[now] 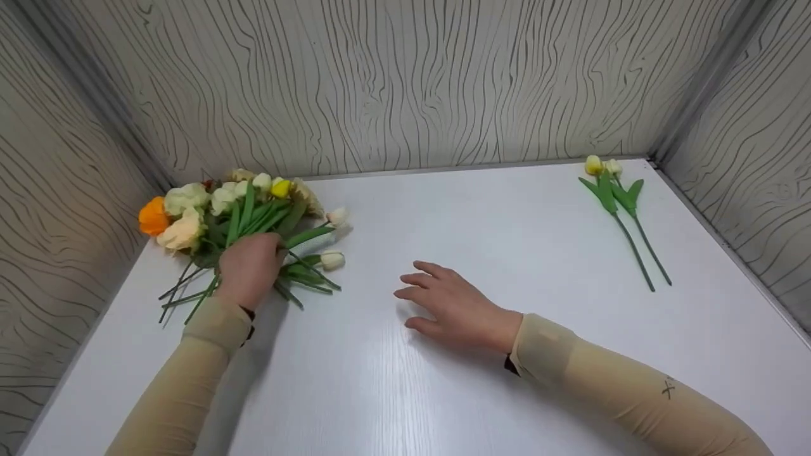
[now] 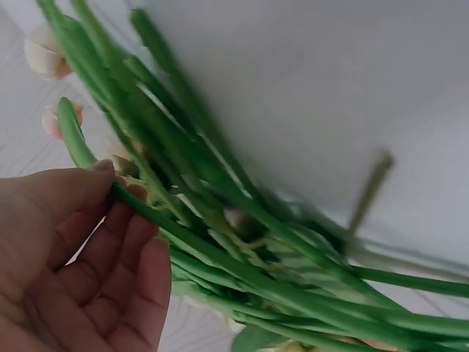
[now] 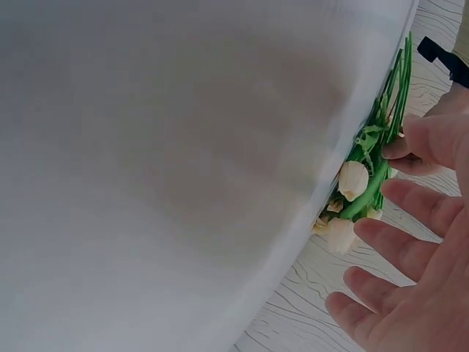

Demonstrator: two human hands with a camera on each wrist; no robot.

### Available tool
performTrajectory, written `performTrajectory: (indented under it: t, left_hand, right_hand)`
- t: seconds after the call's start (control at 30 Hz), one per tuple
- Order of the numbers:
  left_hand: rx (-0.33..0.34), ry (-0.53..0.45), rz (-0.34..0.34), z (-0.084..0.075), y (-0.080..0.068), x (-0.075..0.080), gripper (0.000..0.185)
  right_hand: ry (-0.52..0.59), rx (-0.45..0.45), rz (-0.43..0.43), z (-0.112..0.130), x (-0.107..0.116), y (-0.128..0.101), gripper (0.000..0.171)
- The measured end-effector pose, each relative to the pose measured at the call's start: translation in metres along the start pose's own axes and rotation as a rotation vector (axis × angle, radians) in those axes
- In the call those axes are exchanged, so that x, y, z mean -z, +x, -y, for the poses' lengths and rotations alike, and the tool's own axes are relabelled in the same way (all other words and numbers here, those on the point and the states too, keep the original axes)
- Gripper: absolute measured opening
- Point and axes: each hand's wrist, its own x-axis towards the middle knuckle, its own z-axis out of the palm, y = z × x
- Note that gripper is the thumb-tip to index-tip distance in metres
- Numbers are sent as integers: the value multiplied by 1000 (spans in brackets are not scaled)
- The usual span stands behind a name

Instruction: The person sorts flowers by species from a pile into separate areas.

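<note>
Head view: left hand (image 1: 248, 269) grips flower bunch (image 1: 234, 218); right hand (image 1: 453, 308) hovers flat.

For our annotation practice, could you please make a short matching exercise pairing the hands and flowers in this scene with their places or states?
Things:
1. left hand
2. right hand
3. pair of tulips
4. orange flower

Places or states:
A. lies alone at the table's far right
B. holds the bunch by its green stems
C. rests flat on the table, fingers spread
D. at the bunch's left edge

Pairs: 1-B, 2-C, 3-A, 4-D
</note>
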Motion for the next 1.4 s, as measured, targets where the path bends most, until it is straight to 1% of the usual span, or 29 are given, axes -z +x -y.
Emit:
performTrajectory:
  t: [0.07,0.2,0.33,0.4,0.5,0.63,0.7,0.77,0.87,1.0,1.1,1.17,1.27,1.4]
  left_hand:
    - [-18,-31,-8,-8,2,2,10]
    - [-38,-92,7,-29,7,8,11]
    - [-41,-186,60,-54,12,16,12]
    - [-25,-266,103,-66,14,18,13]
    - [5,-416,174,-82,18,20,16]
    - [25,-631,257,-102,22,17,19]
    - [32,-745,290,-110,24,14,20]
    - [39,-856,320,-119,24,8,20]
    - [54,-1016,351,-131,24,-1,20]
    - [110,-1180,359,-145,25,-14,22]
    - [148,-1265,329,-155,27,-22,23]
    - [169,-1302,306,-161,28,-27,23]
    - [197,-1338,276,-168,30,-32,24]
    - [235,-1377,263,-174,31,-37,27]
  right_hand:
    - [16,-18,9,-2,1,-1,43]
    - [57,-72,40,-5,4,-2,44]
    - [86,-118,49,-9,8,-3,45]
    - [96,-140,49,-12,8,-4,44]
    - [113,-174,43,-15,9,-5,43]
    - [179,-219,29,-18,9,-4,39]
    - [247,-248,18,-18,8,-4,36]
    - [339,-292,3,-18,9,-3,33]
    - [509,-368,-17,-17,11,-3,29]
    - [764,-444,-21,-18,14,-2,27]
    - [933,-493,-20,-19,14,-1,27]
    - [1009,-521,-24,-20,13,-2,29]
    - [1075,-548,-36,-22,12,-3,32]
    - [1103,-572,-67,-25,11,-4,35]
